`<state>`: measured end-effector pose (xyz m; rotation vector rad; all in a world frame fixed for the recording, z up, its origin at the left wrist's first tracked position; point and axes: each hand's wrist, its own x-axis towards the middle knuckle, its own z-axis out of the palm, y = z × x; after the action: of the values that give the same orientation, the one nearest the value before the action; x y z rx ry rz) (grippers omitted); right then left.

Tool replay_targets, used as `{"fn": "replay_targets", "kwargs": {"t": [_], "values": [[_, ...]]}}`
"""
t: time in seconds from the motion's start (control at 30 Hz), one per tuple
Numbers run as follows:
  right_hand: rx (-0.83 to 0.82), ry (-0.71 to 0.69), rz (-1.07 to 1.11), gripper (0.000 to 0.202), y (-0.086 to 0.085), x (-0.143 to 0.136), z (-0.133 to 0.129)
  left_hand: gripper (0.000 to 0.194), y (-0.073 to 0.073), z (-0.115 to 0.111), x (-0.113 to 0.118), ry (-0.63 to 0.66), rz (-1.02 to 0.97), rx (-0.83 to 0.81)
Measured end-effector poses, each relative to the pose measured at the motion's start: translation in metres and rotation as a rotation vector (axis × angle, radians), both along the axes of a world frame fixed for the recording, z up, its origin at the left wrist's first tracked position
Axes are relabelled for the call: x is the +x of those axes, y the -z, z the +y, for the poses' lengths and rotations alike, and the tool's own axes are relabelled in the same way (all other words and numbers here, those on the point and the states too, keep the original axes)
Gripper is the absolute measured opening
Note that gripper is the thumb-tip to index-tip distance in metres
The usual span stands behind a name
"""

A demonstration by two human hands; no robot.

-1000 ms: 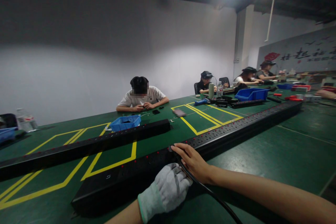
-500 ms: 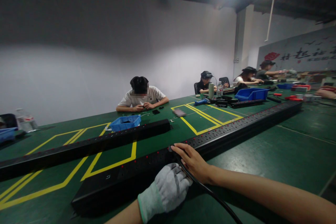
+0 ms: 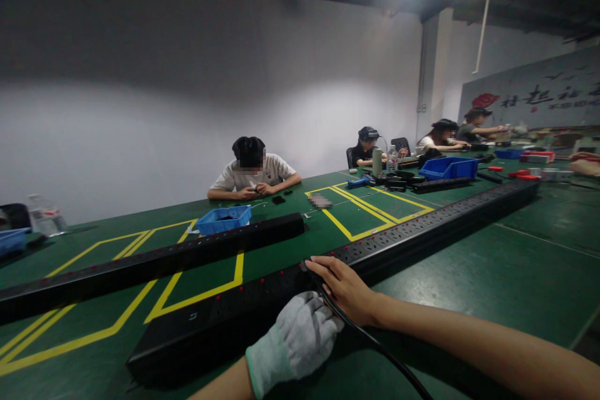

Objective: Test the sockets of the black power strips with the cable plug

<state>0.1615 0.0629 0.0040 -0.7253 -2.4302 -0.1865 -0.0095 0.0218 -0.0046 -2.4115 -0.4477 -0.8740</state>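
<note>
Two hands of mine work close together at a long black power strip (image 3: 206, 334), which lies slantwise over the green desk (image 3: 492, 269), its nearer end low on my left and its other end reaching away to the right. My bare right hand (image 3: 344, 284) lies over the strip's top, its forefinger stretched out to the upper end of a black cable (image 3: 391, 357). That cable runs out from beneath it, down past my left hand and off toward me. I can't tell whether the right hand pinches the cable or only presses on it, since the thumb is hidden. My left hand (image 3: 302, 331), in a pale glove with a green cuff, has its fingers curled by the strip's near side, just beside the right; what they grip, if anything, I can't see.

Beyond, toward the desk's far edge, a second power strip (image 3: 262, 234) lies over yellow tape (image 3: 241, 265), with a light blue tray (image 3: 224, 219) just behind it. A person in a white shirt (image 3: 281, 170) leans on that far edge, both hands close together. Farther right along it are a blue bin (image 3: 449, 169) and a green bottle (image 3: 377, 162).
</note>
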Motion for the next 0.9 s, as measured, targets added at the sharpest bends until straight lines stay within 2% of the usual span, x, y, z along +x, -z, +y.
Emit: {"fn": "replay_targets", "kwargs": {"t": [0.17,0.33,0.47,0.63,0.8,0.9], "values": [[0.029,-0.028,0.051,0.051,-0.008,-0.001,-0.001,0.024,0.004,0.002,0.000,-0.010,0.003,0.036],[0.137,-0.032,0.104,0.036,-0.017,-0.004,-0.001,0.025,0.013,0.007,0.000,-0.025,-0.002,0.029],[0.213,-0.053,-0.018,0.028,-0.034,-0.003,0.007,0.022,0.015,0.007,-0.003,-0.031,0.020,-0.032],[0.201,-0.011,-0.147,0.024,-0.053,-0.006,0.026,0.023,0.015,0.006,-0.006,-0.063,0.074,-0.046],[0.249,0.058,0.001,0.025,-0.043,-0.011,0.032,0.021,0.014,0.007,-0.006,-0.059,0.093,-0.069],[0.284,0.043,0.043,0.023,-0.037,-0.010,0.027,0.019,0.013,0.007,-0.006,-0.069,0.118,-0.090]]}}
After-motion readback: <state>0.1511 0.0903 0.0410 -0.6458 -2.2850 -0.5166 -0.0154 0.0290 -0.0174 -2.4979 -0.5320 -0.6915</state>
